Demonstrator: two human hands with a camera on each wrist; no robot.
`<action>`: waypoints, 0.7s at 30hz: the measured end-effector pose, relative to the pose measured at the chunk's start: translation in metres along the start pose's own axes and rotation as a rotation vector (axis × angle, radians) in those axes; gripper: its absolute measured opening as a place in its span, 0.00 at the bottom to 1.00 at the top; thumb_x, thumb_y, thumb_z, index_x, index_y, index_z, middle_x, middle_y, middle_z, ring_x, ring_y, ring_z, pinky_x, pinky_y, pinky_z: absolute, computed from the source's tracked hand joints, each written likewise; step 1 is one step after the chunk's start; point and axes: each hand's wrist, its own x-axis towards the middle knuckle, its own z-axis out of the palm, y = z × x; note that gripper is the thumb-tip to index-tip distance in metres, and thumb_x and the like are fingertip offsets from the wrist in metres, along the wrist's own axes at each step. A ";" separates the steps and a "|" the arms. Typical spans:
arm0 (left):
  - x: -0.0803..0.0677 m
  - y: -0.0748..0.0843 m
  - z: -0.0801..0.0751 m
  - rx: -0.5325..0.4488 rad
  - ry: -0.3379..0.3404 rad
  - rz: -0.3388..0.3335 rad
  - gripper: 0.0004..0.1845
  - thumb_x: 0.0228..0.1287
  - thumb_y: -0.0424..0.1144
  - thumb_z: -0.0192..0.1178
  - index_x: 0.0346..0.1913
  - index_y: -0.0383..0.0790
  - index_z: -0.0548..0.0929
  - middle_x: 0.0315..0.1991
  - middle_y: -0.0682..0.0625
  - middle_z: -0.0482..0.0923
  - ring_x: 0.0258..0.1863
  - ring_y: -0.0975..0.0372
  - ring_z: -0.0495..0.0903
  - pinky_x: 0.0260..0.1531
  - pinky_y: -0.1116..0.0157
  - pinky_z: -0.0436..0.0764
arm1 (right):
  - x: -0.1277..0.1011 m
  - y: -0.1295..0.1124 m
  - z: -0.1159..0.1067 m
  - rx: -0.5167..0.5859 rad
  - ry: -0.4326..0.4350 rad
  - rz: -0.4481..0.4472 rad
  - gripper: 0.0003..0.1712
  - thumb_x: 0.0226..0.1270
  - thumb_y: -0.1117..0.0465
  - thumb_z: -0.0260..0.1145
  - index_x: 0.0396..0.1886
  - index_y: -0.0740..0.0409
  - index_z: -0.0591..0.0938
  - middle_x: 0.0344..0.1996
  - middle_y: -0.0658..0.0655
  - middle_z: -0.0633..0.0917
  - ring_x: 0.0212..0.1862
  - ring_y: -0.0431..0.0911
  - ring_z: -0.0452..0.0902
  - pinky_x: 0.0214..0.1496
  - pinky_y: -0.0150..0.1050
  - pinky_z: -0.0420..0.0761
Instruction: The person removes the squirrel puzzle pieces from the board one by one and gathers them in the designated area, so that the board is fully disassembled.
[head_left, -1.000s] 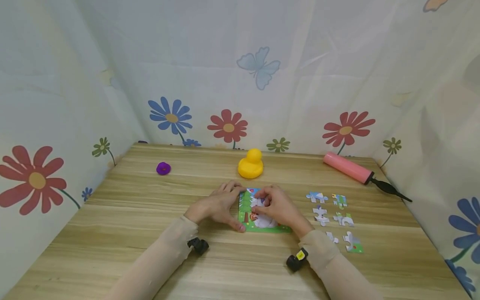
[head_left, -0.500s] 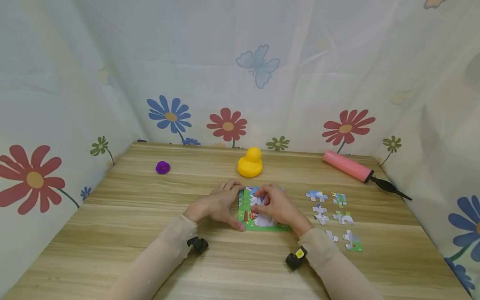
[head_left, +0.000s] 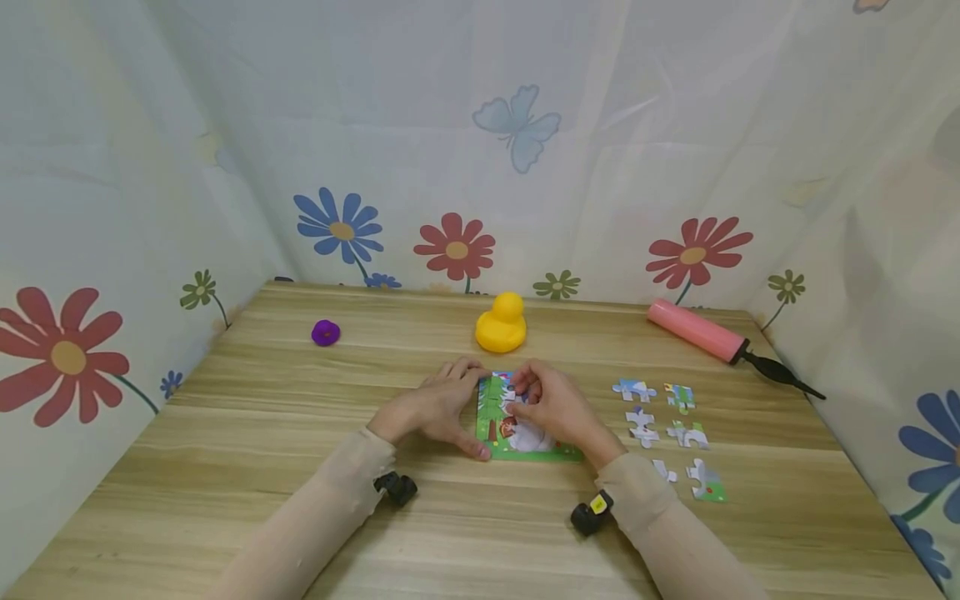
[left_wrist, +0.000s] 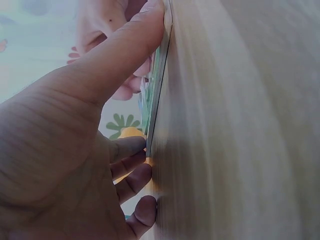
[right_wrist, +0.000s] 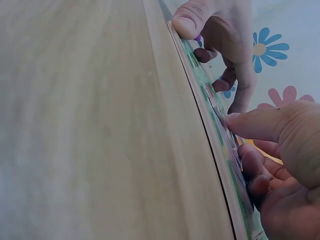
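Note:
A picture puzzle board (head_left: 491, 406) with a green border lies flat on the table, showing trees and a white figure. My left hand (head_left: 444, 410) spans its left side, thumb (left_wrist: 137, 37) on the near corner and fingertips (left_wrist: 132, 145) at the far corner, resting against the edge. Over the middle of the board, my right hand (head_left: 557, 408) pinches a small puzzle piece between thumb and index finger; most of it is hidden by the fingers. Several loose puzzle pieces (head_left: 641, 427) lie in two columns to the right of the board.
Behind the board sits a yellow rubber duck (head_left: 501, 323). A small purple object (head_left: 326, 333) lies at the back left. At the back right is a pink hand pump (head_left: 696, 331) with a black nozzle. A flowered curtain (head_left: 517, 167) encloses the wooden table (head_left: 225, 450).
My right hand's fingertips have shifted slightly over the board, baring a little more of the picture. My left hand and the loose pieces stay where they were.

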 end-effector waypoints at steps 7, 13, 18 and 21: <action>0.000 -0.001 0.000 0.006 -0.004 -0.003 0.72 0.50 0.69 0.86 0.89 0.38 0.57 0.86 0.41 0.54 0.82 0.46 0.58 0.83 0.40 0.63 | 0.002 0.000 0.001 0.001 0.018 -0.001 0.29 0.71 0.65 0.81 0.69 0.63 0.84 0.41 0.53 0.87 0.38 0.44 0.77 0.38 0.32 0.76; 0.000 -0.001 -0.001 0.003 0.001 0.005 0.72 0.51 0.68 0.86 0.89 0.38 0.57 0.86 0.41 0.54 0.81 0.46 0.59 0.83 0.41 0.63 | 0.003 -0.001 0.001 -0.031 0.019 0.010 0.18 0.73 0.65 0.79 0.60 0.62 0.90 0.38 0.51 0.87 0.38 0.43 0.78 0.40 0.33 0.78; 0.000 -0.001 -0.001 0.005 0.000 0.006 0.71 0.51 0.68 0.86 0.88 0.38 0.58 0.86 0.41 0.54 0.81 0.46 0.59 0.83 0.41 0.63 | 0.004 -0.005 0.000 -0.040 0.010 0.028 0.20 0.73 0.65 0.79 0.62 0.64 0.89 0.41 0.53 0.88 0.39 0.44 0.79 0.43 0.35 0.80; 0.000 -0.001 0.000 0.005 -0.001 0.002 0.71 0.50 0.69 0.86 0.88 0.38 0.58 0.86 0.42 0.55 0.81 0.47 0.59 0.83 0.41 0.64 | 0.004 -0.007 -0.001 -0.058 0.000 0.035 0.22 0.73 0.64 0.79 0.64 0.64 0.88 0.45 0.56 0.88 0.41 0.45 0.79 0.45 0.37 0.81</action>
